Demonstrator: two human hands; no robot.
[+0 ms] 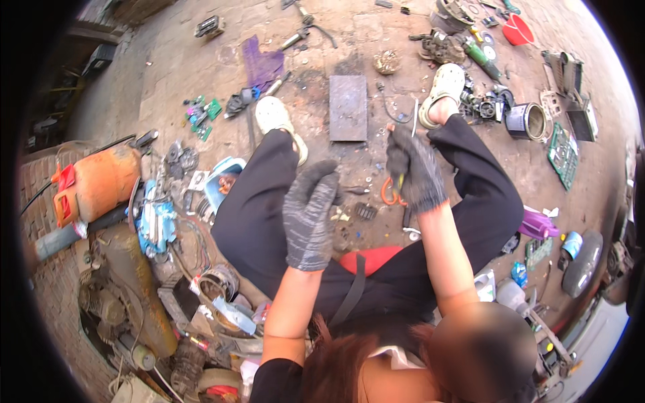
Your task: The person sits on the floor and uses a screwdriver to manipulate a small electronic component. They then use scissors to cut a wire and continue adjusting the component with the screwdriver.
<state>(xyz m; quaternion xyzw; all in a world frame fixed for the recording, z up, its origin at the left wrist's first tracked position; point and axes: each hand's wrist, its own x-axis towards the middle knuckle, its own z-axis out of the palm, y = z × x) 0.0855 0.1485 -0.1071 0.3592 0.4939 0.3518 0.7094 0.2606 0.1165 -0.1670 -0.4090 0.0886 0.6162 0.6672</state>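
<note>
I sit on the ground in black trousers and pale clogs, both hands in grey knit gloves. My right hand is closed around a small tool with a yellow handle, held over the ground between my knees. My left hand is raised beside it with its back toward me and its fingers curled; whatever is in its palm is hidden. Orange-handled pliers lie on the ground just below my right hand, among small dark metal parts.
A grey metal plate lies ahead between my feet. An orange tank and rusty engine parts crowd my left. A metal can, a green circuit board and a red bowl are on my right.
</note>
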